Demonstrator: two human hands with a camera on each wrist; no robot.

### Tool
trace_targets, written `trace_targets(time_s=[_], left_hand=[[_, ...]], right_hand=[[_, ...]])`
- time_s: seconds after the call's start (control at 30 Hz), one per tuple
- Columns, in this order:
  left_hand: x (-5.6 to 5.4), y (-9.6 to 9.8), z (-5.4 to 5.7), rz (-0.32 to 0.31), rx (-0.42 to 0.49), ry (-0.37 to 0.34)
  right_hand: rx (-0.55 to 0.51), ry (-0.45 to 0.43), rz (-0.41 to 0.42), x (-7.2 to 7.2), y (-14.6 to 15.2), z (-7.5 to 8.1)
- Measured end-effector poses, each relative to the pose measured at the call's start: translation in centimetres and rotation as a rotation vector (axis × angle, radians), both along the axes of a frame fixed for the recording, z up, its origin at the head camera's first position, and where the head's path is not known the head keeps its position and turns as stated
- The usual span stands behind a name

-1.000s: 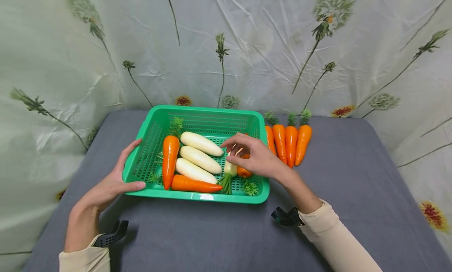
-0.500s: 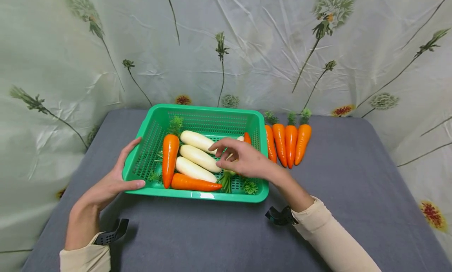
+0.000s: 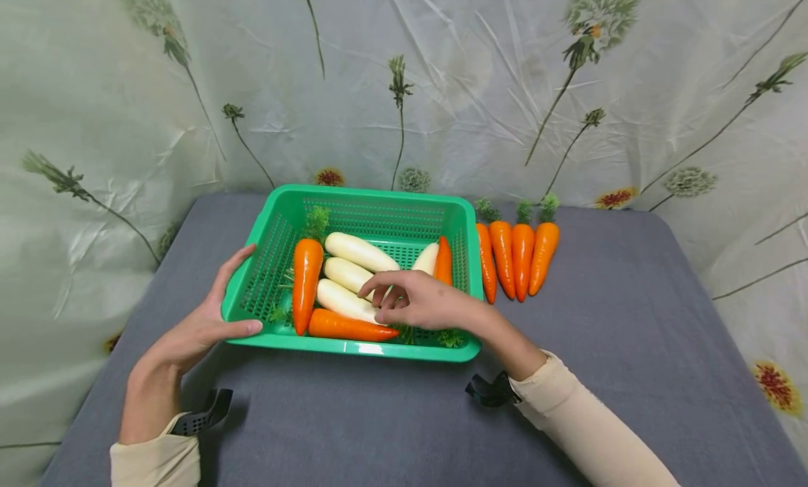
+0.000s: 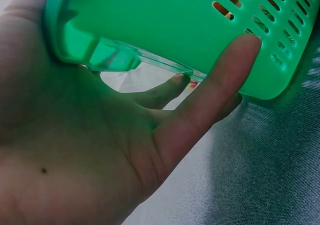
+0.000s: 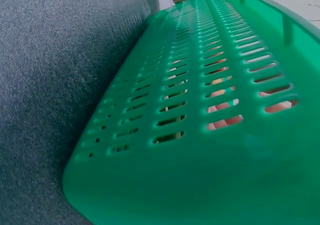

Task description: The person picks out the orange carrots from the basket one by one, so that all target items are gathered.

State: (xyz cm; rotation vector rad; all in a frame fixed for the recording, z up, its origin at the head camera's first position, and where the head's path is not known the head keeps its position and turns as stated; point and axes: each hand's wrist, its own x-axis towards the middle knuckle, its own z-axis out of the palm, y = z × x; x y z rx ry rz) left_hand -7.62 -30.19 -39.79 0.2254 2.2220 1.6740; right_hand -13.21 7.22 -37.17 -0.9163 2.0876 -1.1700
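Sideways runs the basket's length, left grip spread against it, right grip apart

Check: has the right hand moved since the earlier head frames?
Yes. Judged against the basket, the right hand has shifted left and toward the near rim.

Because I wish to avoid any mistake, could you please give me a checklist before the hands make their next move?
1. Left hand at the left end of the green basket: ok.
2. White radishes all in full view: not ok; the right hand partly covers them.
3. Right hand holding nothing: cannot tell; its fingertips are partly hidden.
4. Upright-lying left carrot clear of the right hand: ok.
5. Four outside carrots clear of both hands: ok.
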Motion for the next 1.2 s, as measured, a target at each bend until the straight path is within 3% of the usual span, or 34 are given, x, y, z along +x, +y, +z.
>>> trace_targets(time_s=[0.2,0.57,0.8,1.2], left_hand=[[-0.1,0.1,0.1,-0.010,0.002,0.011],[0.0,0.0,0.1,-0.002,-0.005,0.001],[-0.2,0.0,-0.2,-0.002,0.005,0.004],[0.0,0.2,0.1,0.003,-0.002,-0.001]], right_hand=[[0.040,-0.043,0.030,0.1,-0.1,0.0],[0.017,-0.108,0.104,-0.2,-0.2,-0.2],[-0.009,-0.195,0.215,-0.9,0.0,-0.1],[-0.115,-0.237,0.379,-1.6,0.1,-0.5]])
